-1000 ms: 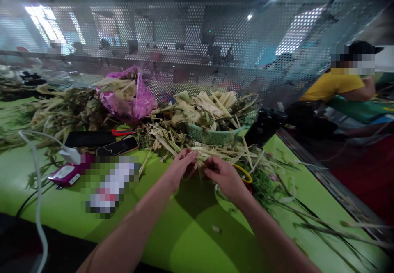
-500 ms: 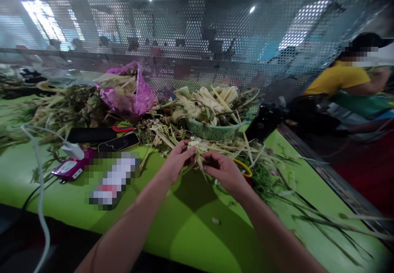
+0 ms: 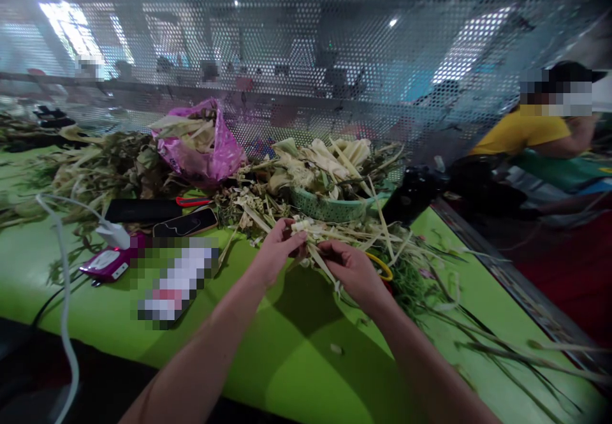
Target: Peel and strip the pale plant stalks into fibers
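Observation:
Over a bright green table [image 3: 296,341] my left hand [image 3: 276,253] pinches the pale top of a stalk bundle [image 3: 306,227], thumb and fingers pressed together. My right hand [image 3: 352,270] is closed round the same bundle a little lower, where a pale strip [image 3: 321,264] hangs down from it. Both hands meet just in front of a heap of pale stalks and husks [image 3: 329,226]. A yellow ring [image 3: 380,264] lies right behind my right hand.
A green basket [image 3: 329,207] of husks and a pink plastic bag [image 3: 201,146] stand at the back before a perforated metal screen [image 3: 306,60]. Phones [image 3: 184,223], a charger with white cable [image 3: 112,236] and red-handled scissors [image 3: 191,202] lie left. A person in yellow [image 3: 526,131] sits far right.
My hands have kept hold of the bundle and shifted slightly; the right hand has drawn a pale strip down and away from the stalks. The view moved a little.

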The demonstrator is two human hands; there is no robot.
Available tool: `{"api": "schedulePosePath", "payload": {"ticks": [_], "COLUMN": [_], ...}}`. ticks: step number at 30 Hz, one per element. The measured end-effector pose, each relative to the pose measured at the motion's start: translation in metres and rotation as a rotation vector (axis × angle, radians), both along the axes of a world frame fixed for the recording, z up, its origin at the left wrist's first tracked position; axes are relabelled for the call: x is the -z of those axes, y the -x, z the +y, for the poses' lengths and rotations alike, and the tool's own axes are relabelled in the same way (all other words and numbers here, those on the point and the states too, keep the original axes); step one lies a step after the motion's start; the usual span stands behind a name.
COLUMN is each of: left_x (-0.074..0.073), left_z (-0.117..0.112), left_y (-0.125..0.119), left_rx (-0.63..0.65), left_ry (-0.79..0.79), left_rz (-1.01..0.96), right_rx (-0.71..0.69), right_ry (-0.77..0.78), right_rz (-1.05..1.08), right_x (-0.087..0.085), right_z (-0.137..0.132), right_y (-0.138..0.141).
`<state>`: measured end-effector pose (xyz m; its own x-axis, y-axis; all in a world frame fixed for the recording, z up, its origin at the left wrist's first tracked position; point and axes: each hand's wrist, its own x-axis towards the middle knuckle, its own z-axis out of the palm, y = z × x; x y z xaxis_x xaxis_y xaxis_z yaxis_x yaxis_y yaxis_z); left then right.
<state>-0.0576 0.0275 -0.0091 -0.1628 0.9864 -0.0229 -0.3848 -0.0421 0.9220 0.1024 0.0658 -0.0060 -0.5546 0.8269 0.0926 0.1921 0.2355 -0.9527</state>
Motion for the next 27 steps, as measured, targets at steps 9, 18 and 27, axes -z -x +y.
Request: {"api": "schedulePosePath", "payload": {"ticks": [9, 18, 27], "left_x": [0.003, 0.01, 0.0], "left_z": [0.001, 0.002, 0.0], "left_y": [-0.002, -0.011, 0.005], "left_rx": [-0.076, -0.128, -0.02], "left_ry": [-0.044, -0.004, 0.008], "left_rz": [0.092, -0.069, -0.017], "right_rx": [0.061, 0.059, 0.104], "right_ry": [-0.117, -0.189, -0.321], "right_rz": [-0.093, -0.124, -0.163], "right_x": [0.003, 0.007, 0.003], "right_z": [-0.001, -0.009, -0.004], "right_y": [0.0, 0.006, -0.002]}}
